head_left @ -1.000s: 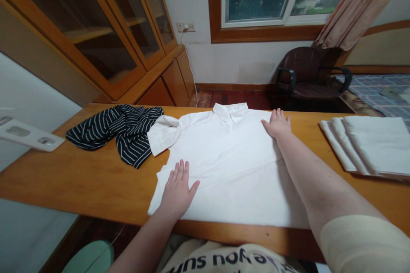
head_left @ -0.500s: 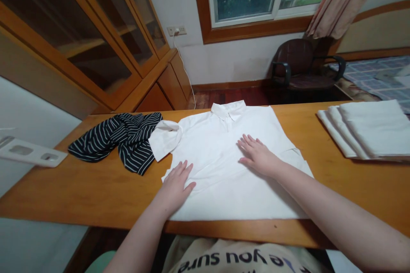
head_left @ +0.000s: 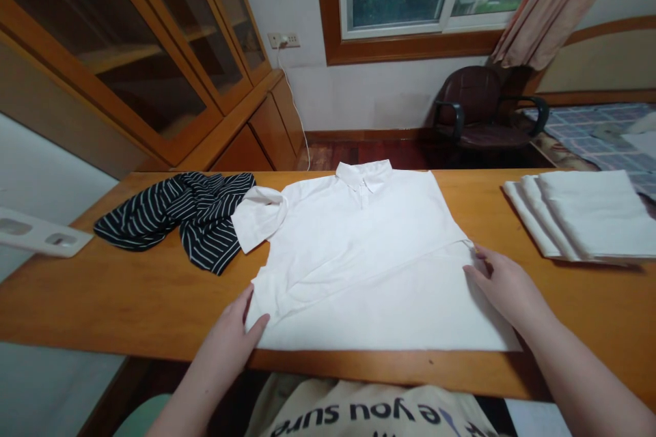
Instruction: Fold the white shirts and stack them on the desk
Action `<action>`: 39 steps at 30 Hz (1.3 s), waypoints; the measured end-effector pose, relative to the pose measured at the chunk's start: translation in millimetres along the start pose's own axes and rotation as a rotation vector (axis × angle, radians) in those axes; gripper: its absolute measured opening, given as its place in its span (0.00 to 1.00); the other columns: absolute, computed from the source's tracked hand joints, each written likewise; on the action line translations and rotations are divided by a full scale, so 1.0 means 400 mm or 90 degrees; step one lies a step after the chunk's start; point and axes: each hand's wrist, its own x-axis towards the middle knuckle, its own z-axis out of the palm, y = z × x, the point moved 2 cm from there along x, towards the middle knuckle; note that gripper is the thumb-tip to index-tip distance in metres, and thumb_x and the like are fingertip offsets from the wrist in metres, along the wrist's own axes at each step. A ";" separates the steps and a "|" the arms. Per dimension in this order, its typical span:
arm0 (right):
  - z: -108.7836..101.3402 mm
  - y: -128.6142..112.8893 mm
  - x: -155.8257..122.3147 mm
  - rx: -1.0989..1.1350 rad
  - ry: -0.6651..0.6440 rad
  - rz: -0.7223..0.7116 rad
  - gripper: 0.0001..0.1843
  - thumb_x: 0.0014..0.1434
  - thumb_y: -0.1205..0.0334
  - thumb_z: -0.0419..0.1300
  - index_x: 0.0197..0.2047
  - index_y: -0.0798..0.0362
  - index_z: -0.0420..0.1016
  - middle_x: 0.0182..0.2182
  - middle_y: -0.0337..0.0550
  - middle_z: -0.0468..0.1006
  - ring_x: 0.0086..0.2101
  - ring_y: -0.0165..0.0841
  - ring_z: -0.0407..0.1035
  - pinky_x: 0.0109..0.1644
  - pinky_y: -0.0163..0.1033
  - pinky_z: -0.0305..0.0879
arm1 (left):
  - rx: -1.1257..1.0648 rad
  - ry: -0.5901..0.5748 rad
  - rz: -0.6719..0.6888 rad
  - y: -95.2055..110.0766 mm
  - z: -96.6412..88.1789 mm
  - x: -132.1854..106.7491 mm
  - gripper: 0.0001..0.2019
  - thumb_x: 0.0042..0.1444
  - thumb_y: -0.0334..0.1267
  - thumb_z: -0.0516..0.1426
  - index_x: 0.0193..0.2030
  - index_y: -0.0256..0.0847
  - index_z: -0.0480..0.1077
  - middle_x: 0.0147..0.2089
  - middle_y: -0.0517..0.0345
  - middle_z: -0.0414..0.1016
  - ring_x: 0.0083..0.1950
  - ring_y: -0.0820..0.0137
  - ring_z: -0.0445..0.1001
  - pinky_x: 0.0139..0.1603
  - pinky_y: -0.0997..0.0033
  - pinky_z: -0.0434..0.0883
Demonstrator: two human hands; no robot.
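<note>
A white short-sleeved polo shirt (head_left: 353,239) lies spread on the wooden table, its collar at the far side. Its lower part is doubled over, with a slanting fold line and some creases. My left hand (head_left: 233,328) grips the shirt's near left edge, thumb on top and fingers at the side. On the opposite edge, my right hand (head_left: 505,283) holds the cloth by the slanting fold's end, its fingertips partly hidden. The left sleeve sticks out toward a crumpled black-and-white striped garment (head_left: 205,215). No right sleeve shows.
Folded white cloths (head_left: 589,215) are stacked on the table (head_left: 154,300) at the right. A white plastic piece (head_left: 46,232) juts in at the left. Beyond the table are a glass-fronted cabinet (head_left: 215,106), an office chair (head_left: 476,109) and a bed (head_left: 599,130).
Both hands have moved off the shirt's front: the left outward and nearer to me, the right outward to the right edge. The cloth's near part is spread wider.
</note>
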 end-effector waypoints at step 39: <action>-0.055 -0.045 0.153 0.202 -0.065 0.046 0.24 0.54 0.44 0.54 0.42 0.55 0.74 0.34 0.49 0.78 0.33 0.39 0.71 0.37 0.40 0.65 | -0.587 -0.107 -0.088 0.027 -0.018 0.005 0.33 0.39 0.44 0.65 0.55 0.38 0.68 0.57 0.45 0.70 0.57 0.52 0.68 0.57 0.54 0.66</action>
